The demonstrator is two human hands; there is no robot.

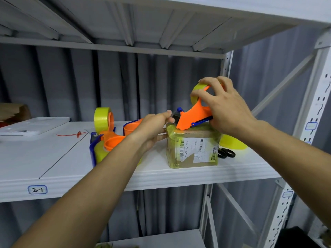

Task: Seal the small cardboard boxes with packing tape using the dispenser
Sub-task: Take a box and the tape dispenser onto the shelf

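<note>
Orange plastic dispenser [194,116] sits in my right hand [225,109], right of centre in the frame; fingers wrap over its yellow-green tape roll [194,94] and thumb side curls under the blue lever. Its nose is tilted down and touches the top left edge of the small cardboard box [192,149].

The box stands on the white shelf [62,169], just right of frame centre, front face carrying a torn white label with barcodes. Yellow-green tape already covers its top corners and left edge.

My left hand [152,127] is at the box's upper left corner, thumb and fingers pinched together just at the dispenser's nose. What they pinch is too small to tell; probably the tape end.

Left of centre: a cluster of spare dispensers [103,144], orange and blue, one with a tape roll standing upright. Black scissors [226,153] lie just right of the box, with another yellow roll [232,143] behind them. Shelf edge label at lower left reads "2-1" [37,189].
</note>
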